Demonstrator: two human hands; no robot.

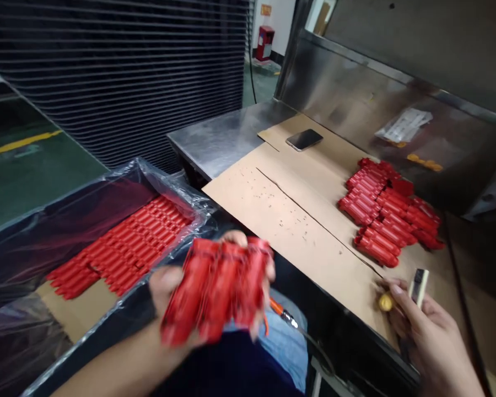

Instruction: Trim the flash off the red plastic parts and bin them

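Red plastic strips point(215, 289) are being clamped in a bunch by the left hand point(169, 289).
Right of that grip, the right hand point(427, 331) is pinching a small yellow object point(385, 302) above the cardboard sheet point(289, 220).

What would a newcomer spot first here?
The bright red moulded plastic bundle gripped in the left hand grabs the eye first, at centre. Next come the neat red rows in the plastic-lined box on the left, and the red heap on the tan cardboard sheet at right.

Red plastic strips point(215, 291) bunch and bend in my left hand point(167, 292); a small block point(419, 286) and yellow lump point(385, 302) sit at my right hand point(427, 336)
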